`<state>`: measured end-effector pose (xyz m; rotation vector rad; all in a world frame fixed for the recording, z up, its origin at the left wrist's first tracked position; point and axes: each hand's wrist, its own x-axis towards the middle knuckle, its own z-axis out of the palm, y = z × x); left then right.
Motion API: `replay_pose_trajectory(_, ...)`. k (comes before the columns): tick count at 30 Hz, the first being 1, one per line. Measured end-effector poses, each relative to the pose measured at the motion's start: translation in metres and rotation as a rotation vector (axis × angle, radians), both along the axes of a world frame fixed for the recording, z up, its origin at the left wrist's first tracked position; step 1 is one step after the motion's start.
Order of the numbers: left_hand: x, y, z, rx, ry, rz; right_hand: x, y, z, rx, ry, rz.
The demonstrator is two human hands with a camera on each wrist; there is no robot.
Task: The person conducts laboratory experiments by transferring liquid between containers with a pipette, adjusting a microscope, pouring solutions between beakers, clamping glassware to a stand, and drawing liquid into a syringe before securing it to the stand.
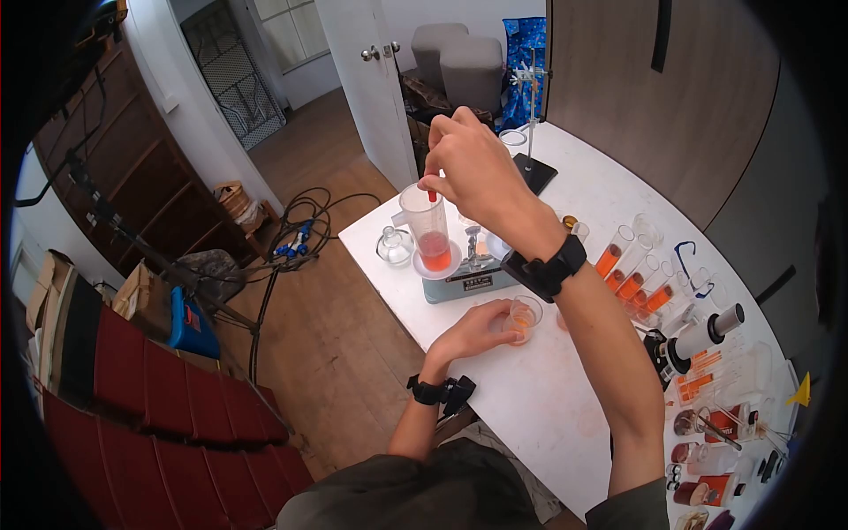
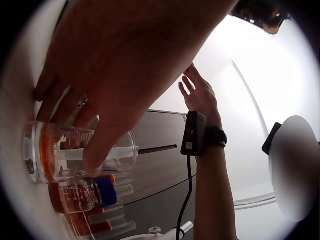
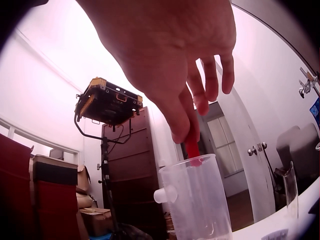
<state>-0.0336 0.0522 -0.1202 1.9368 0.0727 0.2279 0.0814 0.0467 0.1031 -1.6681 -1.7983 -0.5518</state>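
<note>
Nearest my head camera, a right forearm (image 1: 596,340) with a black wrist strap (image 1: 564,265) reaches across the white table (image 1: 530,389). At its end, I have the right hand (image 1: 477,163) pinching a red piece (image 1: 432,196) between thumb and index finger, the other fingers loosely apart in the right wrist view. Directly below those fingertips stands a translucent plastic cup (image 1: 422,221), its handle to one side, the red piece's lower end at its mouth. Pink-red liquid (image 1: 435,254) fills the bottom of the cup, which rests on a pale round pan (image 1: 456,258) of a blue-green balance (image 1: 477,284).

Lower down, I have the left hand (image 1: 473,331) with thumb and fingers curled around a clear glass beaker (image 1: 525,311) holding a little orange liquid. Past those fingers, in the left wrist view, a blue-capped bottle (image 2: 75,196) of orange-red liquid stands just beside the beaker. Beyond the left fingertips, across the table, test tubes (image 1: 632,284) hold orange liquid; a glass vessel (image 1: 395,247) sits near the cup.
</note>
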Motion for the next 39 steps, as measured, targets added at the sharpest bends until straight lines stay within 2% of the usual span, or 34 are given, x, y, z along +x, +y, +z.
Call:
replay_pose_trajectory(9,-0.001,0.000,0.003,0.006,0.001,0.003,-0.004,0.010,-0.006,-0.117,0.023,-0.031)
replay_pose_trajectory(14,0.001,0.001,-0.006,-0.025,-0.028,0.001,-0.005,0.011,-0.007,-0.130,0.018,-0.024)
replay_pose_trajectory(19,-0.002,-0.001,0.006,-0.007,0.025,0.004,-0.005,0.014,-0.008,-0.136,0.006,-0.040)
replay_pose_trajectory(29,-0.001,0.001,0.002,0.018,0.036,-0.012,-0.002,0.013,-0.008,-0.136,0.023,-0.028)
replay_pose_trajectory(39,-0.001,0.001,0.004,0.031,0.044,0.014,0.007,-0.013,0.032,0.029,0.050,-0.047)
